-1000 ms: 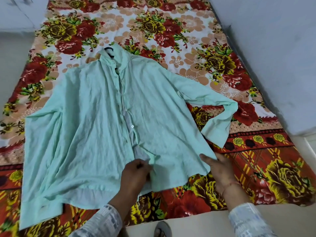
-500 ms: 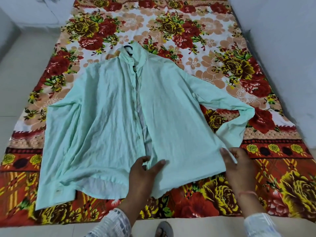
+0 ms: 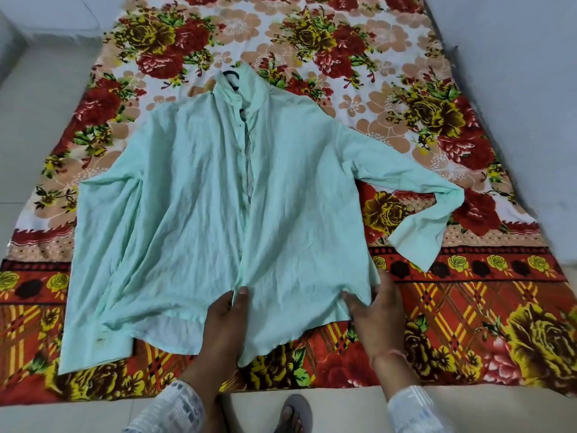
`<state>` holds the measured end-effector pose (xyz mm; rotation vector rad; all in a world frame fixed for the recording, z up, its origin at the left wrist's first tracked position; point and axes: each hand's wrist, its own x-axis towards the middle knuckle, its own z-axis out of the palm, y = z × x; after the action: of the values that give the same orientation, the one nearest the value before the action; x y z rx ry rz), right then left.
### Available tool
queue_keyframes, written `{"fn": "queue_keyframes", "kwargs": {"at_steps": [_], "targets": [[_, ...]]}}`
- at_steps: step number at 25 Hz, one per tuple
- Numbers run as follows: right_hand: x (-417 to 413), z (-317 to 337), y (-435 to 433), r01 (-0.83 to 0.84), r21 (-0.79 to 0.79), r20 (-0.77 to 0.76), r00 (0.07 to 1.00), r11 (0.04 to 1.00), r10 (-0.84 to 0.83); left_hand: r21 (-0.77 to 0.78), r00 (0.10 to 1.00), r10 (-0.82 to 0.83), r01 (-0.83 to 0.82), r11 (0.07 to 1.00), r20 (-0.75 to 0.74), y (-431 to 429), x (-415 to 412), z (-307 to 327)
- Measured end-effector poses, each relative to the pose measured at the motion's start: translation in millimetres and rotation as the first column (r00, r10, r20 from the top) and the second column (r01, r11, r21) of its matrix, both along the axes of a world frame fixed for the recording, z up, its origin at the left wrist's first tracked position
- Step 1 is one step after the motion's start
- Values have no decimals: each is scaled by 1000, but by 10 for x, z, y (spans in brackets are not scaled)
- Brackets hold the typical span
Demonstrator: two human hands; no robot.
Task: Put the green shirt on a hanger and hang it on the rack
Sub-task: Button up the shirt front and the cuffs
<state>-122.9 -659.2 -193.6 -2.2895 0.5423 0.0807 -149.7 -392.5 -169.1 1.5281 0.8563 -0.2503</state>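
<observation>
The green shirt [image 3: 193, 207] lies front-up and spread flat on a floral bedsheet [image 3: 406, 104], collar pointing away from me. A dark hanger hook [image 3: 231, 75] pokes out of the collar; the hanger's body is hidden inside the shirt. My left hand [image 3: 223, 323] pinches the lower edge of the right front panel near the button placket. My right hand [image 3: 374, 310] grips the same panel's hem at the side seam. The right sleeve is bent back on the sheet, the left sleeve lies down the left side.
The sheet covers a low mattress on a pale tiled floor [image 3: 37, 104]. A white wall [image 3: 515, 73] runs along the right side. My sandalled foot [image 3: 293, 414] shows at the bottom edge. No rack is in view.
Both hands have closed on the lower hem of the right front panel. The left hand went from flat on the cloth to pinching it; the right hand moved left onto the hem corner.
</observation>
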Motion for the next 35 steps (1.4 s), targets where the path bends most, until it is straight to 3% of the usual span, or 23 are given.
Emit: {"fn": "queue_keyframes", "kwargs": {"at_steps": [2,4,5,7,8,9,10,11,13,14,16,18,20,22,23,25,26,28,30,32,34,35], "targets": [[109,-25,-9,149,49,-17,989,988,-148,-33,1000,-1,1,999,-11,31,-33,-10],[181,22,-70,232,218,57,967,948,-250,-101,1000,12,-13,995,-12,71,-23,-15],[196,117,-92,249,374,85,950,894,-300,-121,1000,11,-11,993,-6,78,-3,2],[234,302,-122,287,662,31,913,693,-408,-173,1000,6,-2,985,25,75,32,74],[258,367,-111,301,762,-26,899,574,-438,-211,999,-2,10,977,34,61,44,128],[283,388,-113,326,780,-58,888,535,-456,-235,999,-18,28,972,43,60,51,149],[302,366,-119,346,747,-41,877,567,-479,-245,998,-36,47,968,52,65,58,151],[314,352,-158,358,639,19,877,681,-480,-238,997,-50,63,969,60,80,64,141],[304,374,-329,332,239,232,893,912,-386,-188,993,-81,97,977,87,140,83,108],[288,383,-462,297,4,335,899,955,-282,-150,993,-79,92,984,92,175,91,70],[230,404,-730,241,-300,423,901,923,-98,-10,988,-121,123,992,98,229,69,-59],[224,333,-871,207,-373,309,947,904,-90,253,948,-317,299,920,33,215,-13,-195],[213,174,-890,125,-390,94,991,912,-95,450,878,-470,456,768,-88,188,-66,-274],[178,113,-892,123,-376,11,992,919,-128,440,813,-561,566,697,-156,180,-61,-194],[194,153,-875,154,-387,20,987,909,-158,389,772,-604,628,674,-199,180,-45,-136],[212,304,-719,205,-453,189,973,868,-131,268,717,-638,697,665,-281,199,-25,-17],[207,411,-528,171,-448,291,956,877,-38,244,689,-651,723,646,-319,217,-7,37],[242,635,71,-68,-285,382,907,956,179,237,653,-653,753,614,-383,295,89,173],[287,716,748,-358,-37,318,881,933,351,273,738,-591,672,688,-326,392,204,280],[281,597,1284,-486,171,132,873,857,469,396,886,-451,454,798,-108,465,301,295],[257,374,1589,-539,231,-64,822,810,565,502,925,-373,287,816,77,525,357,205],[238,271,1660,-562,188,-116,802,805,586,515,912,-397,295,805,98,542,357,124]]}}
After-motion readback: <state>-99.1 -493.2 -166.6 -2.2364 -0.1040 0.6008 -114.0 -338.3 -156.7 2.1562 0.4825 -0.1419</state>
